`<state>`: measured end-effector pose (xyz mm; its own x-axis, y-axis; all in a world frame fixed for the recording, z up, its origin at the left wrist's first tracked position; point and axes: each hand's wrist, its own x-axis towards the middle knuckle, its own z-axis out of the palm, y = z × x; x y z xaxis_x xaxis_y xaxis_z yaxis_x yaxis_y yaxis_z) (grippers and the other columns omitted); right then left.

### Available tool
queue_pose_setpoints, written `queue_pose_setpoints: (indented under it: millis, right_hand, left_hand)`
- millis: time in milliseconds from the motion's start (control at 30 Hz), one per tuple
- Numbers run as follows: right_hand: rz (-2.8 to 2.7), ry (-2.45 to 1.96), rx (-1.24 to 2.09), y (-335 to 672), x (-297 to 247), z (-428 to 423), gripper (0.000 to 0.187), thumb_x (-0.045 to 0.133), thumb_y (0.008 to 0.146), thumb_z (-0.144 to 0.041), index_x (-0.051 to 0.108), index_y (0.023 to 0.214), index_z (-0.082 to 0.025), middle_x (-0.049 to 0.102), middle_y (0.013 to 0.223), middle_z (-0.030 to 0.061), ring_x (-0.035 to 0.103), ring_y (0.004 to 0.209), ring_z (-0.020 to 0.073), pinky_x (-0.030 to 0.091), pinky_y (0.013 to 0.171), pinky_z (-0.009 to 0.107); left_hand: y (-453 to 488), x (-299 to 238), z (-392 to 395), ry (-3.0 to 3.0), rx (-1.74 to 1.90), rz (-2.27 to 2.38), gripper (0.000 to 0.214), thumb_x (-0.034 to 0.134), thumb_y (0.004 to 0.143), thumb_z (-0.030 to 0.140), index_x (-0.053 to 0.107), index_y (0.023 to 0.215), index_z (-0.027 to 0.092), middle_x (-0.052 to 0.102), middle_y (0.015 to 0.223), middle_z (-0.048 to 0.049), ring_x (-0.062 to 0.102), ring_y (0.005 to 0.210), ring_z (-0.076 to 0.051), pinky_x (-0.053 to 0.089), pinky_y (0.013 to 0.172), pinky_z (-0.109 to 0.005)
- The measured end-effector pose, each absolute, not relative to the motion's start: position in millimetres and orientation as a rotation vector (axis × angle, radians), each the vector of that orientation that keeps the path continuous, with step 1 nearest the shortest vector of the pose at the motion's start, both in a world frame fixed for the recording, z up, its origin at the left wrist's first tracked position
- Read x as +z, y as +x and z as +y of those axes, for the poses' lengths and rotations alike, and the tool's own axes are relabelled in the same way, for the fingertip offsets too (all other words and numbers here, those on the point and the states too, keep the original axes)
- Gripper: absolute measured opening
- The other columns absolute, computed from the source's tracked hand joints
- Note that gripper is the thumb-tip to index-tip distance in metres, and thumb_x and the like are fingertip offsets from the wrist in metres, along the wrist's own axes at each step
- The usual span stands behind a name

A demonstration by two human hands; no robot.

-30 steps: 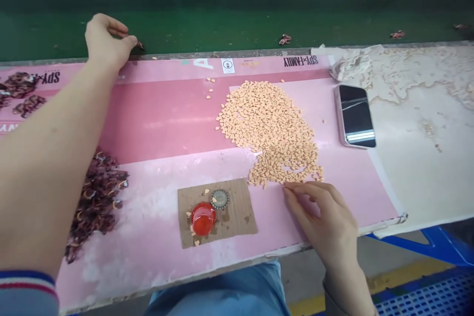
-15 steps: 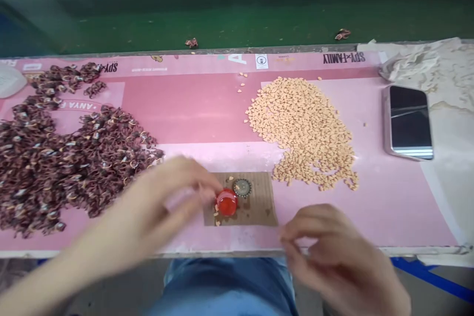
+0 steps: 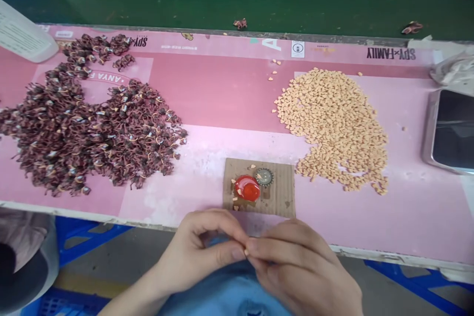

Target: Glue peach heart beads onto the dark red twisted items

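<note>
Tiny pale-orange piece [image 3: 245, 253]: pinched between fingertips of left grip [image 3: 202, 252] and right grip [image 3: 299, 269], mostly hidden, shape unclear; held just off near edge of tabletop [image 3: 333, 217], centre.

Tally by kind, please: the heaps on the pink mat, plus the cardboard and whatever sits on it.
Dark maroon heaps: 1
Pale orange heaps: 1
Cardboard squares: 1
Red domes: 1
Toothed metal discs: 1
Total: 5
</note>
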<state>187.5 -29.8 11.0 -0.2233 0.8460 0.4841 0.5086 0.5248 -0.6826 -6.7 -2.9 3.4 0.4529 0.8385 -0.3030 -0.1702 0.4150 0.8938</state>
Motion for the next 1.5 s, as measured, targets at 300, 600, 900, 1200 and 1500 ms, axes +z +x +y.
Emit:
queue_pose_setpoints:
  millis: [300, 600, 900, 1200, 1500]
  right_hand:
    - [-1.983, -1.134, 0.446, 189.3, 2.5, -37.3, 0.018, 0.065, 0.101, -0.008, 0.071, 0.097, -0.024, 0.085, 0.094, -0.0001, 0.082, 0.083, 0.0142, 0.071, 0.076, 0.021]
    - [-2.059, -1.165, 0.401, 184.4, 5.3, -43.7, 0.021, 0.079, 0.089, -0.009, 0.07, 0.101, -0.024, 0.085, 0.108, 0.0025, 0.083, 0.087, 0.0177, 0.072, 0.08, 0.025]
    - [-1.979, -1.136, 0.397, 181.0, 3.9, -20.4, 0.013, 0.064, 0.097, -0.006, 0.069, 0.1, -0.017, 0.08, 0.08, 0.0014, 0.077, 0.074, 0.0123, 0.067, 0.081, 0.02]
    - [-1.947, -1.187, 0.434, 179.7, 1.2, -22.5, 0.014, 0.058, 0.1, -0.006, 0.065, 0.096, -0.018, 0.077, 0.077, 0.0018, 0.074, 0.07, 0.0119, 0.065, 0.075, 0.022]
    - [-1.859, -1.189, 0.466, 200.8, -4.2, -27.3, 0.021, 0.061, 0.092, 0.002, 0.066, 0.095, -0.018, 0.072, 0.074, 0.0029, 0.069, 0.063, 0.0142, 0.06, 0.057, 0.025]
  left_hand:
    - [-6.9, 3.2, -5.0, 1.026, 0.887, 0.914, 0.016, 0.085, 0.092, 0.029, 0.079, 0.08, 0.019, 0.074, 0.073, -0.0031, 0.069, 0.07, -0.01, 0.057, 0.07, -0.013]
    - [0.8, 4.8, -3.5, 1.004, 0.91, 1.024, 0.014, 0.074, 0.079, 0.01, 0.066, 0.07, 0.017, 0.065, 0.068, 0.0024, 0.061, 0.059, -0.007, 0.052, 0.058, -0.009]
    - [-2.2, 8.2, -3.5, 1.547, 1.056, 1.114, 0.016, 0.061, 0.079, 0.004, 0.064, 0.075, 0.019, 0.066, 0.067, 0.0004, 0.061, 0.059, -0.01, 0.052, 0.057, -0.014]
    - [-4.4, 1.0, -6.9, 1.757, 1.13, 1.225, 0.021, 0.06, 0.084, 0.0, 0.061, 0.083, 0.021, 0.065, 0.071, 0.0005, 0.061, 0.064, -0.012, 0.052, 0.059, -0.019]
    - [-46.1, 0.6, -29.6, 1.599, 0.401, 0.916, 0.017, 0.07, 0.094, 0.035, 0.072, 0.079, 0.026, 0.078, 0.097, -0.0091, 0.079, 0.088, -0.024, 0.07, 0.079, -0.035]
